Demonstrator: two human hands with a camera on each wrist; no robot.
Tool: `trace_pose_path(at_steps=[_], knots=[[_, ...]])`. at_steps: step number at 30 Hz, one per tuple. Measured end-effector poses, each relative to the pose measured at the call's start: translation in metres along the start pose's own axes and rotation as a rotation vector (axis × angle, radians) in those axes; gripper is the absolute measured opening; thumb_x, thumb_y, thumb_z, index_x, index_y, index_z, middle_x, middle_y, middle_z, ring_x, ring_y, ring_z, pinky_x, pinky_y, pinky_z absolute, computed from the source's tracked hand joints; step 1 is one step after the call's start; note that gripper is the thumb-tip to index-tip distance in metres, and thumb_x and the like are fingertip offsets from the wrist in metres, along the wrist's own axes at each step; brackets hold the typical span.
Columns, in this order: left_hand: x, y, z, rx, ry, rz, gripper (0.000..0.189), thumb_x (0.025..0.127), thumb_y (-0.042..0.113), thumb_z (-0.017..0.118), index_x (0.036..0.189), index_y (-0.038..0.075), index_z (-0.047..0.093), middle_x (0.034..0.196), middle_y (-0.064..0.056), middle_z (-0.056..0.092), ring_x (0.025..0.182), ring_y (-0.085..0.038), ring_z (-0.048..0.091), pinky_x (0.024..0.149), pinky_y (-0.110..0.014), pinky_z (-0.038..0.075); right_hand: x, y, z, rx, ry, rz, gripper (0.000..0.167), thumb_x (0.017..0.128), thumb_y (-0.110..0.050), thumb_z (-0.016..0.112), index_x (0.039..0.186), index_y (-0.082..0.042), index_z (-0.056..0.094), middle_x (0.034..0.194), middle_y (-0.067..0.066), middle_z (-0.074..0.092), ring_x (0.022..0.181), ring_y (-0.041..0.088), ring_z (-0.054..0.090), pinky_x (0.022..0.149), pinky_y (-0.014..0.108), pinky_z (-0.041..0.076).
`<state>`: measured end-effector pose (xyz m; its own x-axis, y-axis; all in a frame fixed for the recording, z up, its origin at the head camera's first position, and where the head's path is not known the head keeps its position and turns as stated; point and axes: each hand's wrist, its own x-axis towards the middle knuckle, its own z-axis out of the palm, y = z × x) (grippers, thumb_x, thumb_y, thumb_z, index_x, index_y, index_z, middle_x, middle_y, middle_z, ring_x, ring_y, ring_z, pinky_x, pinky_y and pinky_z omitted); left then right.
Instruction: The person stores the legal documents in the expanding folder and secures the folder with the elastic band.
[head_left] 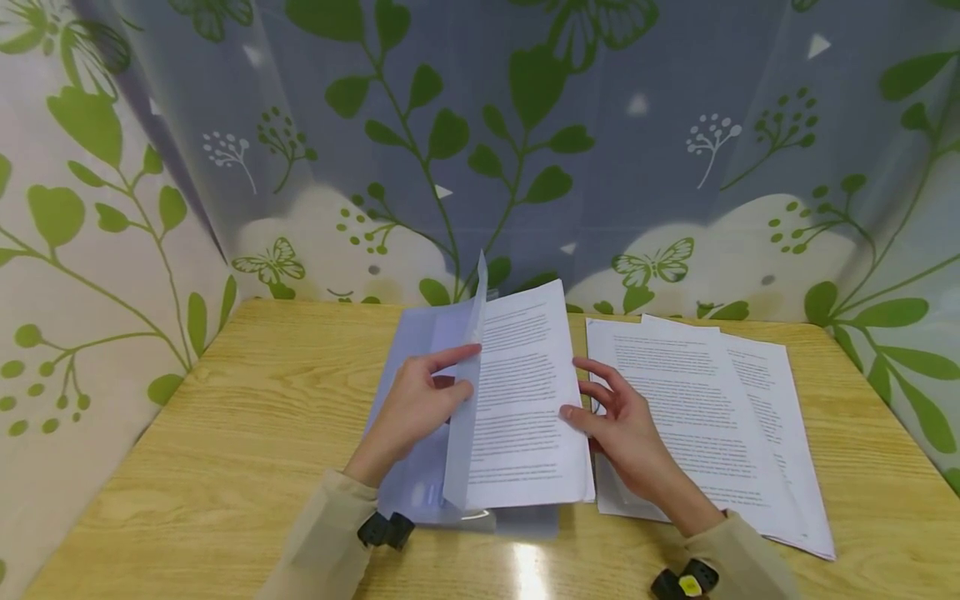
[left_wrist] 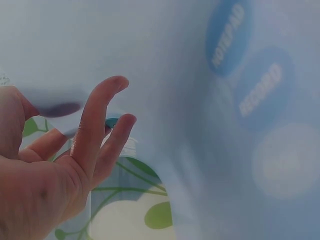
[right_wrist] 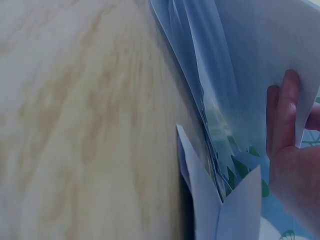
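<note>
A bluish translucent plastic folder (head_left: 408, 350) lies opened out on the table, its flap (head_left: 459, 458) standing up. My left hand (head_left: 420, 404) pinches the edge of that flap between thumb and fingers. In the left wrist view, round blue prints reading NOTEPAD and RECORD show on the plastic beside the left hand (left_wrist: 75, 145). Printed sheets (head_left: 517, 392) stand tilted against the flap. Along their right edge my right hand (head_left: 622, 429) holds them, thumb on the printed face and fingers behind. The right wrist view shows the right hand (right_wrist: 295, 145) gripping the paper from its back side.
More printed sheets (head_left: 675, 400) lie fanned in an overlapping pile right of the folder, partly under my right forearm. The wooden table (head_left: 262, 400) ends at a curtain (head_left: 480, 167) with leaf and butterfly prints, which also hangs along both sides.
</note>
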<state>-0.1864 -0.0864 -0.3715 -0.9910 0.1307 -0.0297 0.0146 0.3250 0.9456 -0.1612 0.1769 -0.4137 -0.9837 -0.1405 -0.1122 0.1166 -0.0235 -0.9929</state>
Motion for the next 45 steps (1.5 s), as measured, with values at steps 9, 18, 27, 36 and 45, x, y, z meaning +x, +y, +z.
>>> trace_pose_path(at_steps=[9, 18, 27, 36, 45], knots=[[0.0, -0.001, -0.001, 0.009, 0.001, -0.002, 0.053, 0.086, 0.003, 0.058, 0.135, 0.02, 0.069, 0.123, -0.011, 0.071, 0.08, -0.016, 0.069, 0.055, -0.026, 0.05, 0.003, 0.003, 0.005, 0.023, -0.02, -0.012, 0.07, 0.094, -0.004, 0.068, 0.154, -0.02, 0.038, 0.133, 0.005, 0.061, 0.092, 0.016, 0.074, 0.074, 0.036, 0.062], [-0.001, 0.0, -0.001, 0.004, -0.004, 0.004, 0.053, 0.086, 0.002, 0.058, 0.136, 0.018, 0.069, 0.124, -0.012, 0.071, 0.078, -0.015, 0.068, 0.052, -0.025, 0.047, 0.004, 0.006, 0.01, 0.048, -0.025, -0.021, 0.07, 0.093, -0.002, 0.068, 0.154, -0.02, 0.038, 0.133, 0.007, 0.061, 0.091, 0.016, 0.074, 0.074, 0.037, 0.062], [0.0, 0.0, 0.0, -0.002, -0.006, 0.004, 0.053, 0.086, 0.002, 0.059, 0.135, 0.018, 0.069, 0.124, -0.012, 0.071, 0.083, -0.017, 0.07, 0.054, -0.026, 0.05, 0.006, 0.007, 0.018, 0.031, 0.0, -0.026, 0.069, 0.092, 0.001, 0.067, 0.153, -0.017, 0.039, 0.139, 0.019, 0.056, 0.088, 0.017, 0.075, 0.074, 0.037, 0.062], [0.0, -0.001, 0.002, 0.003, -0.006, 0.005, 0.055, 0.085, 0.002, 0.059, 0.136, 0.017, 0.068, 0.125, -0.013, 0.07, 0.084, -0.016, 0.071, 0.055, -0.027, 0.051, 0.006, 0.003, 0.025, -0.002, 0.044, -0.043, 0.067, 0.09, 0.002, 0.069, 0.15, -0.014, 0.044, 0.14, 0.022, 0.055, 0.092, 0.017, 0.074, 0.075, 0.033, 0.061], [0.0, -0.001, 0.001, 0.006, -0.004, -0.001, 0.054, 0.085, 0.002, 0.059, 0.135, 0.02, 0.069, 0.127, -0.011, 0.07, 0.083, -0.016, 0.069, 0.054, -0.026, 0.049, 0.008, -0.001, 0.026, -0.107, 0.058, -0.046, 0.057, 0.094, -0.004, 0.068, 0.147, -0.016, 0.051, 0.129, 0.02, 0.064, 0.082, 0.014, 0.071, 0.065, 0.029, 0.058]])
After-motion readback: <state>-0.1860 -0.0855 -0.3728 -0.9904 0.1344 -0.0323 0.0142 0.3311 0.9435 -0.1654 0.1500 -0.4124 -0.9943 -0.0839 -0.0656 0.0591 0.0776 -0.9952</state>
